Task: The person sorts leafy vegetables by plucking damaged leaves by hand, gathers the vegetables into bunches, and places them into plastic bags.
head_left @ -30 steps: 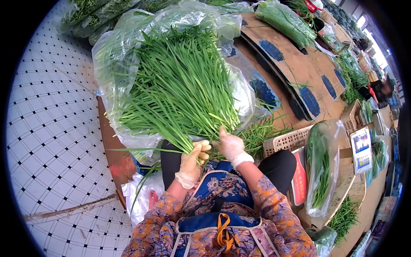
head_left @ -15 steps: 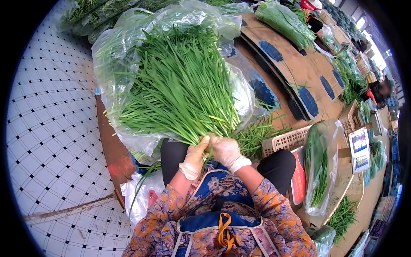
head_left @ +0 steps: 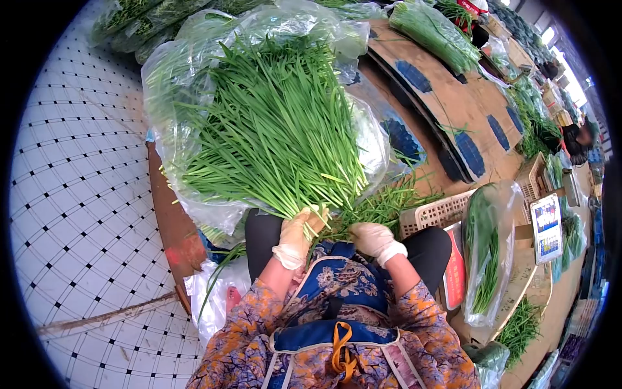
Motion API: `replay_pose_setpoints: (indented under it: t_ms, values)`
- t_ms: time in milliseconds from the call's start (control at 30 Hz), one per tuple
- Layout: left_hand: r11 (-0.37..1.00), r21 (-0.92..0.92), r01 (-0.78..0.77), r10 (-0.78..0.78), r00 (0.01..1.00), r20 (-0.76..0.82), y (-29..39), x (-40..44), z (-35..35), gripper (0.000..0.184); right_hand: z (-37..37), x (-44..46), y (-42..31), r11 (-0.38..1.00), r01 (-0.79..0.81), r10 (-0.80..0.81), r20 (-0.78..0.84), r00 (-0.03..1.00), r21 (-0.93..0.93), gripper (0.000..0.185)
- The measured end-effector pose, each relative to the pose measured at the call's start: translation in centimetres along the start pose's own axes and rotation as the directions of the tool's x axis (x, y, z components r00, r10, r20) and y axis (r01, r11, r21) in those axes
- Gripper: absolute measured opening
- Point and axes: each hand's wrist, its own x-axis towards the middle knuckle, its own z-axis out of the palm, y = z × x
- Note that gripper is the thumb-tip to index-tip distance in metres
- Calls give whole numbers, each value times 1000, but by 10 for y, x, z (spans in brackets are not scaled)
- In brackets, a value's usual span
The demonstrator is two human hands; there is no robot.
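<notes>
A big heap of long green leafy stalks [head_left: 278,123] lies on clear plastic wrap [head_left: 175,78] in front of me. My left hand [head_left: 302,233], in a pale glove, is closed around the lower ends of a few stalks at the heap's near edge. To its right, apart from it, my right hand [head_left: 374,240] is gloved too, with its fingers curled in. What it holds, if anything, is too small to tell. Loose green scraps [head_left: 389,207] lie just beyond my right hand.
A beige plastic basket [head_left: 435,215] stands at the right, beside a bagged bundle of greens [head_left: 483,249] and a white panel with blue print [head_left: 547,228]. Brown boards [head_left: 447,97] lie beyond. Another person [head_left: 576,139] is at the far right. Tiled floor [head_left: 91,194] spreads at the left.
My right hand went to my left hand at the stalk ends, then drew away to the right. My left hand has moved slightly right and its stalks now lie against the heap.
</notes>
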Motion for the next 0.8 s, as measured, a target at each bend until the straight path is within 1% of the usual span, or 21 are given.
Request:
replay_pose_setpoints:
  t_ms: [33,67,100,133,167,200,233,267,300,333,367,400,467,500,533,600,633,667,733,767,800]
  values:
    - [996,-79,46,-41,997,61,4,-5,2,17,-3,-3,5,986,-121,134,109,985,-114,25]
    - [983,-154,97,-78,989,127,6,-8,4,16,-10,-6,6,979,-161,176,124,977,-121,24]
    - [966,-209,150,-113,978,178,7,-9,2,14,-6,-1,8,995,-104,104,-6,995,9,25]
    - [966,-209,154,-117,977,178,6,-10,2,14,-2,6,8,991,-30,48,-144,988,129,26]
    - [951,-253,179,-116,962,246,5,-12,1,14,-20,4,-13,947,58,28,-260,965,316,27]
    - [933,-295,204,-108,944,313,5,-13,0,14,-31,12,-27,925,11,79,-218,973,380,28]
    - [929,-317,190,-50,915,400,-3,-8,-14,20,-31,23,-33,933,-53,123,-175,977,356,29]
    - [931,-315,185,-47,916,398,0,-11,-10,20,-27,34,-38,937,-114,166,-134,977,330,31]
    - [927,-321,191,-86,946,314,1,-15,-6,22,-22,43,-41,937,-110,162,-134,978,332,31]
    - [924,-328,198,-126,965,229,3,-18,-3,23,-17,51,-44,657,-119,152,23,988,744,29]
    - [923,-313,222,-155,962,225,3,-17,-9,25,-13,57,-46,214,-166,65,155,986,963,28]
    - [924,-313,220,-153,962,225,2,-13,-15,25,-6,59,-48,214,-164,63,154,986,963,28]
    - [962,-210,173,-108,952,288,1,-11,-19,26,5,53,-57,-23,70,117,-67,991,997,21]
    - [971,-180,155,-96,950,298,-1,-11,-22,26,8,49,-55,-88,73,123,-62,990,993,22]
    - [971,-181,157,-98,950,296,2,-15,-16,26,10,44,-53,-88,70,124,-59,990,994,22]
    - [981,-185,63,-32,986,166,7,-24,1,25,10,34,-44,42,209,179,-213,960,977,23]
    - [972,-224,72,-48,993,107,10,-29,3,24,-10,18,-49,-38,204,227,-190,955,978,22]
    - [972,-223,71,-47,993,108,11,-31,2,24,-19,6,-37,-195,222,74,-211,975,955,22]
    - [965,-248,86,-43,984,175,15,-34,0,21,-15,-2,-7,-149,264,-153,-286,946,953,21]
    - [963,-258,71,-19,979,201,15,-30,-8,21,-22,-14,-3,78,174,-183,-157,970,982,24]
    - [955,-279,100,7,933,360,18,-30,-19,25,-19,-18,5,373,56,-192,18,981,926,28]
